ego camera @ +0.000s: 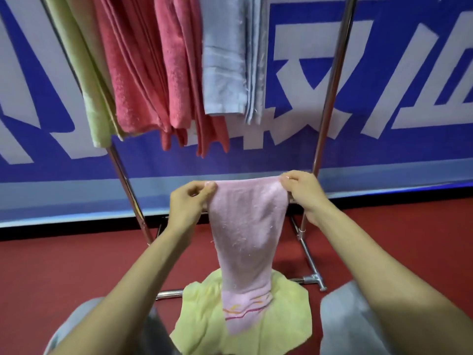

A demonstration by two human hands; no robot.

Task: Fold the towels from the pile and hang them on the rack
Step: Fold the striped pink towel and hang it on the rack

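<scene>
Left hand (188, 203) pinched the top left corner of the pink towel (247, 239), thumb & fingers pressed together on the edge. Towel hung down the middle, bottom end over a yellow towel (202, 321) on the red floor (64, 267). Right hand (304, 193) pinched the other corner. Rack (330, 80) behind w/ green, red & grey towels already hanging.

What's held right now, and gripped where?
The pink towel, pinched at its two top corners: left hand on one, right hand on the other.
</scene>
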